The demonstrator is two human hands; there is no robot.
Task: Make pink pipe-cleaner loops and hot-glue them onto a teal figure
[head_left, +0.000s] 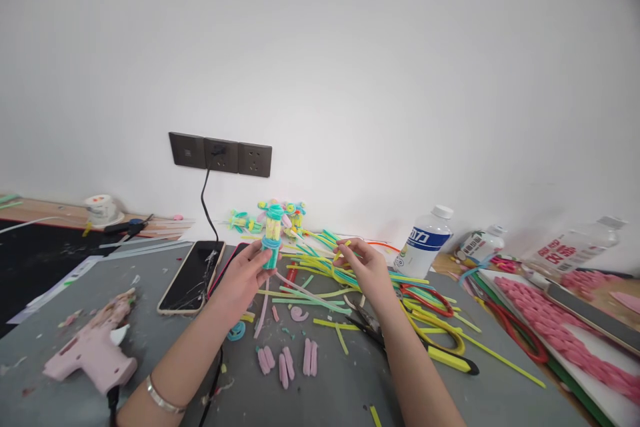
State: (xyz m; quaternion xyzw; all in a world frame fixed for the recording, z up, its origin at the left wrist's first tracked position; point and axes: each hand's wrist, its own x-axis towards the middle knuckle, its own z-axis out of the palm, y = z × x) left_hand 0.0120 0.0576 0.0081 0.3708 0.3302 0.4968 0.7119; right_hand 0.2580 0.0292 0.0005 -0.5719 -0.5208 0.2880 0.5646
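My left hand (245, 280) is closed around the lower part of a small upright figure (273, 230) of teal and yellow pipe cleaner. To its right, my right hand (367, 270) pinches a short yellow pipe cleaner piece (339, 249) between thumb and forefinger, apart from the figure. Under and between the hands lie loose green, yellow and pink pipe cleaners (320, 300). Folded pink pipe cleaner bundles (286, 367) rest on the grey mat (240, 393) nearer to me. A flat teal coil (236, 331) sits beside my left wrist.
A pink glue gun (93, 350) and a phone (191, 278) lie on the left. Cutters with yellow handles (450, 358) and red-handled scissors (427, 300) are by my right forearm. A bottle (425, 243) stands behind them. Finished pipe cleaner figures (295, 217) stand against the wall.
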